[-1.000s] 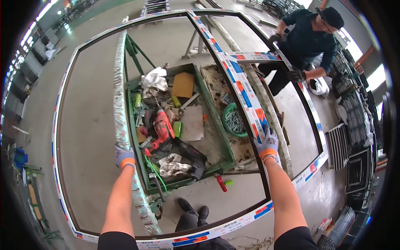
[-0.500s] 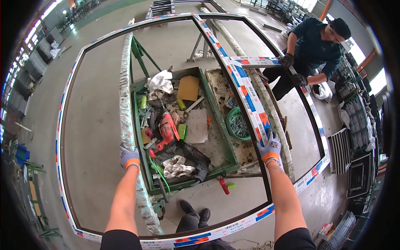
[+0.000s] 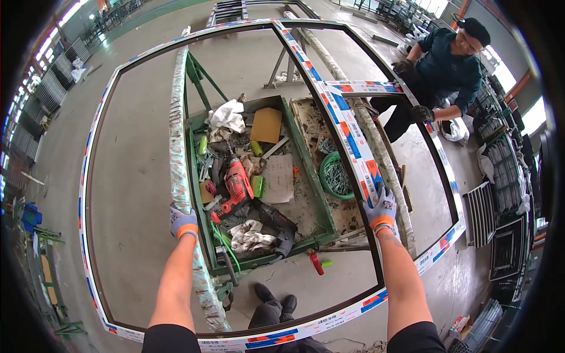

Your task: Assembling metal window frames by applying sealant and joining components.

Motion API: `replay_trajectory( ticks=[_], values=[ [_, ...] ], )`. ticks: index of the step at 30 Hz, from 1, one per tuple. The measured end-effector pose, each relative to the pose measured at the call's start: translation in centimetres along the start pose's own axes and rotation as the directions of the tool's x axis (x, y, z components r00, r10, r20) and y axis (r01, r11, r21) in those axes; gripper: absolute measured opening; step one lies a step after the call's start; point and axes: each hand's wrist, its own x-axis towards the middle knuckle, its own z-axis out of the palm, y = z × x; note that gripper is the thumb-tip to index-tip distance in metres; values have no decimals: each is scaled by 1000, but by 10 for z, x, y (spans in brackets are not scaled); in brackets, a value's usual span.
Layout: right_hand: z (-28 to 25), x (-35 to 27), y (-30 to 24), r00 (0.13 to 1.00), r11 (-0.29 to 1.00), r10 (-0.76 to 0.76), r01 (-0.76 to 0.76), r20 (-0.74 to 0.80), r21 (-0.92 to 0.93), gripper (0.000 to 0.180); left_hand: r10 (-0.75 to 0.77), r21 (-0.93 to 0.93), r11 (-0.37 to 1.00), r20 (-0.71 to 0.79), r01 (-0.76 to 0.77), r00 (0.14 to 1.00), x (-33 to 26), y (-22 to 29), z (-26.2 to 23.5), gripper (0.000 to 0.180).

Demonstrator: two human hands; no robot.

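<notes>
A large window frame (image 3: 338, 101), covered in white, blue and red protective tape, lies across two padded support rails. My right hand (image 3: 381, 208), in a grey glove with an orange cuff, grips the frame's middle bar from its lower part. My left hand (image 3: 183, 222), gloved the same way, is closed around the left support rail (image 3: 178, 129), which is wrapped in stained film. Its fingertips are partly hidden. Beneath the frame, between my arms, a green tray (image 3: 312, 207) holds a red power drill (image 3: 236, 187), a black tool, rags, cardboard and screws.
At the right, a co-worker (image 3: 450, 67) in dark gloves stands against the frame's far side. A green basket of screws (image 3: 337, 176) sits beside the tray. The right support rail (image 3: 376, 138) runs under the frame. Dark slatted panels (image 3: 481, 213) lean farther right.
The co-worker's one hand has come off the short crossbar and drawn back toward the body, and their head has lifted. My two hands stay in the same places.
</notes>
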Motion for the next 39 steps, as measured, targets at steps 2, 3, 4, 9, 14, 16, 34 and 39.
replay_trajectory(
  ticks=[2,3,4,9,14,16,34,39],
  values=[
    [-2,0,-1,1000,1000,1,-1,-3,-5,93,6,-8,1000,20,-6,1000,-2,1,-1,87],
    [-3,1,-2,1000,1000,1,-1,-5,-7,93,4,-10,1000,23,-4,1000,-3,2,-1,87],
    [-3,1,-2,1000,1000,0,0,-5,-5,93,-2,-6,1000,21,2,1000,-4,3,-3,87],
    [-3,3,-1,1000,999,-17,16,6,33,90,-22,25,999,7,22,1000,-8,6,-6,86],
    [2,2,1,1000,1000,-29,29,-10,-9,91,9,-1,1000,-10,-9,1000,-3,-3,1,86],
    [1,1,-1,999,999,-33,33,-11,30,94,-2,-18,1000,-28,1,1000,-2,-7,4,85],
    [-11,-1,17,994,992,-98,101,-49,80,91,147,-32,987,-222,-158,964,-139,-143,-103,49],
    [-16,-6,17,992,981,-120,122,-22,151,92,-126,-363,927,-535,-92,835,-321,-229,-151,33]
  ],
)
